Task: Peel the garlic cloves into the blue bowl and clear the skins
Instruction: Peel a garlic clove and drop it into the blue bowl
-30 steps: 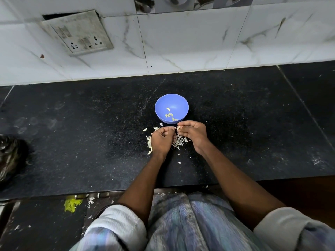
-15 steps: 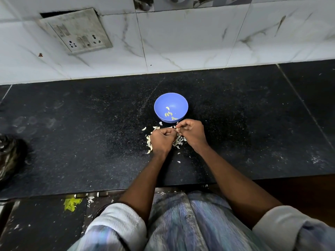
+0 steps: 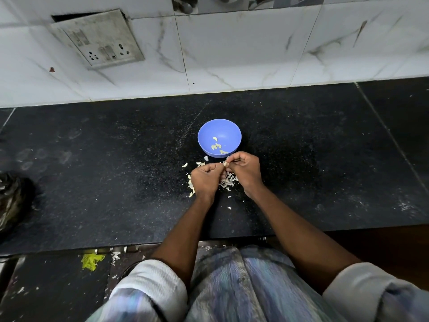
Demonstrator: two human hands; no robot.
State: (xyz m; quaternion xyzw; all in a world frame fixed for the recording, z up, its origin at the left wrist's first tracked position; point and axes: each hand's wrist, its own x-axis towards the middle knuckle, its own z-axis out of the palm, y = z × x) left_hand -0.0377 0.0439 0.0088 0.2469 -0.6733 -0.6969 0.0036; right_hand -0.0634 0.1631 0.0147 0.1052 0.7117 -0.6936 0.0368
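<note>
Fingers (image 3: 228, 161) of both hands pinch one garlic clove (image 3: 224, 163) at frame centre, just below the blue bowl (image 3: 219, 137); I see few peeled cloves (image 3: 217, 147) inside, skins (image 3: 227, 181) on the counter (image 3: 92, 182) under curled hands.

Both bare forearms reach forward from rolled-up pale sleeves and converge toward the middle. The left hand (image 3: 206, 177) is knuckles-up, its fingers curled under into a loose fist, thumb side turned toward the other hand. The right hand (image 3: 245, 170) sits just beside it, slightly farther forward, fingers bent inward. The fingertips of both hands meet, pinching a small pale garlic clove (image 3: 224, 163) between them.
</note>
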